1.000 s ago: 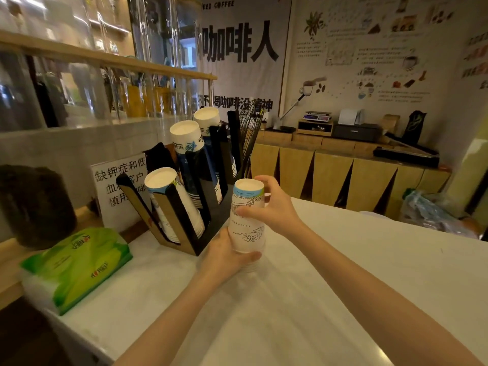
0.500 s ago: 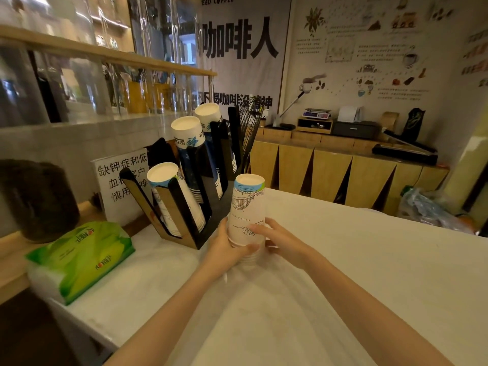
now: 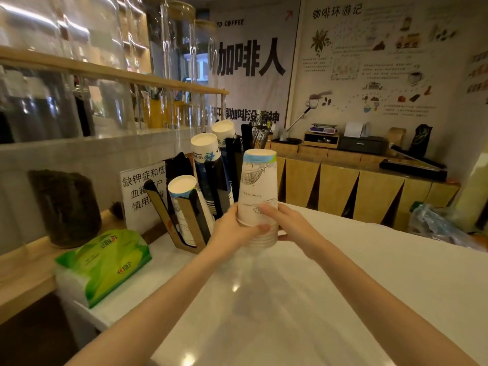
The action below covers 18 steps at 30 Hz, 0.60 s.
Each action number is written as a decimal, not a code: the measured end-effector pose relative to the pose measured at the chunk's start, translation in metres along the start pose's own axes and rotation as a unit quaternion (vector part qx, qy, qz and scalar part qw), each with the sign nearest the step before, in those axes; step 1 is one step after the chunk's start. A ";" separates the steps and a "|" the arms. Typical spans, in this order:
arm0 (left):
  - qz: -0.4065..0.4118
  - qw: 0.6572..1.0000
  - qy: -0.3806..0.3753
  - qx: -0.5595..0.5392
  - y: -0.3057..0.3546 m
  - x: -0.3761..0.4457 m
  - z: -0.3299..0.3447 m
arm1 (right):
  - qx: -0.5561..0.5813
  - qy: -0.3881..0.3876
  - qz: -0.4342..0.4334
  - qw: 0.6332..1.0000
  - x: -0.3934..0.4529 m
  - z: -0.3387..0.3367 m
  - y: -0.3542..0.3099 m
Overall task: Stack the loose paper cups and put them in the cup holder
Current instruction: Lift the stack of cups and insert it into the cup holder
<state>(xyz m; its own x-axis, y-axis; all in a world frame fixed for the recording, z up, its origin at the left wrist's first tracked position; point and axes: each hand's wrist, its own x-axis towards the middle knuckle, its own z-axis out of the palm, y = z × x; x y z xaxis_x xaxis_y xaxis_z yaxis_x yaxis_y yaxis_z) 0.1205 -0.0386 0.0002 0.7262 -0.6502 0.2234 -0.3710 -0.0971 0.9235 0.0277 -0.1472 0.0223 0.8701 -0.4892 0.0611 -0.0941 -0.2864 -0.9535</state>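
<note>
A stack of white paper cups (image 3: 257,188), upside down with a blue-green band at the top, is held upright just above the white counter (image 3: 343,273). My left hand (image 3: 232,231) grips its lower left side, thumb across the rims. My right hand (image 3: 287,223) holds the lower right side, fingers on the front. Just left of the stack stands the black and brown cup holder (image 3: 190,223). Its slanted slots carry three stacks of cups: a white one in front (image 3: 184,196) and two blue-printed ones behind (image 3: 206,154).
A green tissue pack (image 3: 105,262) lies at the counter's left edge. A printed sign (image 3: 141,191) and a dark jar (image 3: 66,207) stand behind the holder on a wooden ledge. Crumpled plastic (image 3: 438,223) lies at the far right.
My right hand slid from the stack's top down to its lower right side. The stack has lifted slightly and moved closer to the holder.
</note>
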 end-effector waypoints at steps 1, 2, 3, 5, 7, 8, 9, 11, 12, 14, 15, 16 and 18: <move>0.017 1.000 -0.002 0.013 0.012 0.002 -0.010 | -0.006 0.004 -0.019 1.000 -0.002 -0.002 -0.014; 0.033 0.999 -0.004 0.026 0.025 0.005 -0.021 | -0.008 0.007 -0.038 0.999 -0.003 -0.002 -0.028; 0.047 0.998 -0.007 0.036 0.038 0.007 -0.033 | -0.008 0.011 -0.056 0.998 -0.005 -0.002 -0.042; 0.073 0.996 -0.004 0.058 0.062 0.010 -0.057 | -0.004 0.017 -0.094 0.995 -0.007 0.002 -0.071; 0.099 0.991 0.015 0.086 0.084 0.010 -0.079 | -0.005 0.022 -0.125 0.992 -0.006 0.009 -0.099; 0.108 0.989 0.023 0.093 0.093 0.010 -0.089 | -0.011 0.025 -0.138 0.990 -0.005 0.014 -0.112; 0.115 0.988 0.029 0.095 0.100 0.010 -0.100 | -0.018 0.027 -0.148 0.988 -0.002 0.020 -0.123; 0.113 0.990 0.036 0.081 0.107 0.012 -0.121 | -0.021 0.020 -0.160 0.987 0.004 0.034 -0.140; 0.110 0.991 0.039 0.067 0.107 0.014 -0.131 | -0.016 0.015 -0.163 0.986 0.007 0.041 -0.146; 0.097 0.993 0.044 0.050 0.103 0.019 -0.151 | -0.010 0.002 -0.158 0.987 0.015 0.056 -0.155; 0.088 0.994 0.044 0.043 0.099 0.021 -0.160 | -0.006 -0.008 -0.153 0.988 0.018 0.063 -0.157; 0.079 0.995 0.041 0.034 0.094 0.023 -0.168 | 0.002 -0.018 -0.149 0.989 0.021 0.070 -0.157; 0.077 0.996 0.030 0.028 0.082 0.027 -0.181 | 0.015 -0.035 -0.136 0.990 0.029 0.082 -0.155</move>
<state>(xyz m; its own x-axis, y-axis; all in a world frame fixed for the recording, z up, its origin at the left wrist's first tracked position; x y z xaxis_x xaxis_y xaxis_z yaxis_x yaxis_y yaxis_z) 0.2144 0.0720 0.1380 0.6910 -0.6149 0.3801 -0.5110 -0.0436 0.8584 0.1069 -0.0497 0.1474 0.8927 -0.3385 0.2976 0.1622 -0.3746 -0.9129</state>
